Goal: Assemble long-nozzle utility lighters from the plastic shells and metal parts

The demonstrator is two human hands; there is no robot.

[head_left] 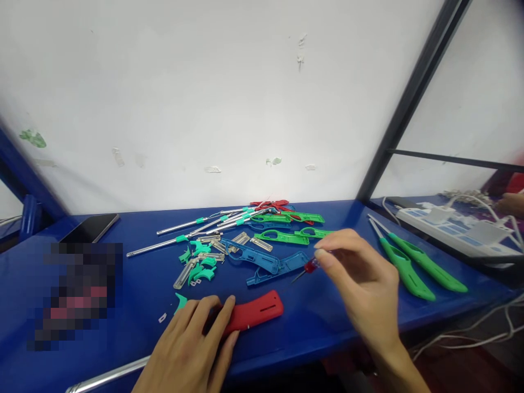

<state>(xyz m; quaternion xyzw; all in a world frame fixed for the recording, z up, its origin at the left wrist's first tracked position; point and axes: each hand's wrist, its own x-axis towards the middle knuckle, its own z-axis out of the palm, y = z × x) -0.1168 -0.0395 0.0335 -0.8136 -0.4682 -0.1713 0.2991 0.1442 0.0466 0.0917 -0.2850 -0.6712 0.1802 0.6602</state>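
Note:
My left hand (190, 341) rests over a red gas lighter (260, 311) on the blue table, its fingers and thumb gripping the handle. A silver tube (108, 375), in line with the lighter, comes out from under that hand at the lower left. Between thumb and fingers, my right hand (364, 284) pinches a small screwdriver (310, 267) with a red handle. The screwdriver's thin tip points down and left, above the table and apart from the red lighter. Just behind both hands lie blue lighter shell halves (256, 257).
Loose clear fuel tanks (186, 273), teal triggers (204, 271), silver tubes (180, 225) and green shell halves (282, 237) lie in a heap. Two green lighters (409, 270) sit at right, near a power strip (446, 229). A phone (90, 229) lies at left.

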